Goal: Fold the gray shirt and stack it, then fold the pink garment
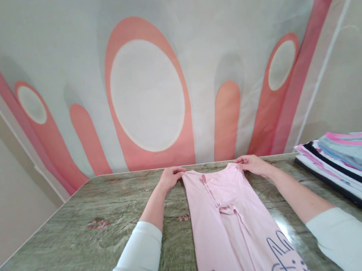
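A pale pink shirt (205, 224) lies lengthwise on the wood-grain table (127, 247), its sides folded inward so that the edges meet in loose creases near the middle. Dark blue line drawings of rabbits show on its lower part, which runs out of the frame at the bottom. At the top left corner of the shirt, my left hand (171, 178) pinches the cloth between thumb and fingers. The opposite top corner is held the same way by my right hand (253, 165). Both arms reach forward in white sleeves.
To the right stands a stack of folded shirts (358, 169), topped by a grey one with pink neck trim and green lettering. Behind the table's far edge rises a wall covering (197, 30) with coral arches and white ovals.
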The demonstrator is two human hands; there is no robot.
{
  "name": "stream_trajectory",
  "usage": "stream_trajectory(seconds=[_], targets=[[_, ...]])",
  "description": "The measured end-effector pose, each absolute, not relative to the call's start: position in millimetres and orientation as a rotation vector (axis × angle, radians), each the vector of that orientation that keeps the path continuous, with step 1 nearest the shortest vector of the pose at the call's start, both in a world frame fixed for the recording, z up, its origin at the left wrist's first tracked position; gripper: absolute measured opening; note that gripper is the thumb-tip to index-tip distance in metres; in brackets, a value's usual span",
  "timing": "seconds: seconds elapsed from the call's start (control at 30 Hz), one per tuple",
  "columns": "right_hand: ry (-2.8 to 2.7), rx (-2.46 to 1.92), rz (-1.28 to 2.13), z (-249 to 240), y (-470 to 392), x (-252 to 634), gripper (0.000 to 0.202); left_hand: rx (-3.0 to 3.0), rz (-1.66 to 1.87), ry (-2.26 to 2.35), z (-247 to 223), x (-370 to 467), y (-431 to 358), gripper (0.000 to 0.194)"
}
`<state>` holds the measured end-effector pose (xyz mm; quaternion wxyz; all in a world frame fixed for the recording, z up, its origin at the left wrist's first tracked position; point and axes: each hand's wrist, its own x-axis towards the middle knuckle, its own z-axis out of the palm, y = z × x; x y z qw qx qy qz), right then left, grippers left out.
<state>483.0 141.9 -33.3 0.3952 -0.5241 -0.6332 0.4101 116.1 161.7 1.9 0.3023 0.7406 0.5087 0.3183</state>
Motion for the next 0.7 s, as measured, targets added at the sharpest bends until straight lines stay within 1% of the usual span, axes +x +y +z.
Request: stream_trajectory(seconds=[0.1,0.23,0.27,0.33,0.37,0.43,0.57,0.7], targets=[[-1.599,-1.320,1.061,-33,143,483,0.029,2.057,0.845,1.382,16,129,157,0.026],[-1.603,-1.330,1.043,-33,145,485,0.031,2.213,0.790,1.279,35,181,121,0.032],[-1.613,-1.336,1.042,-33,146,486,0.031,2.279,0.738,1.198,37,198,106,0.033],[-1.636,-1.340,1.053,-33,146,488,0.029,2.562,0.467,0.996,35,229,73,0.046],[-1.648,-1.336,1.065,-32,146,489,0.029,2.662,0.345,0.973,31,242,56,0.054],[-1.670,-1.319,1.092,-30,144,491,0.030,2.759,0.208,1.007,22,258,31,0.062],[-1.700,-1.304,1.118,-25,140,493,0.029,2.825,0.151,1.026,5,258,14,0.070],[-1.761,-1.321,1.089,-22,138,493,0.029,2.876,0.136,0.894,5,246,20,0.074]])
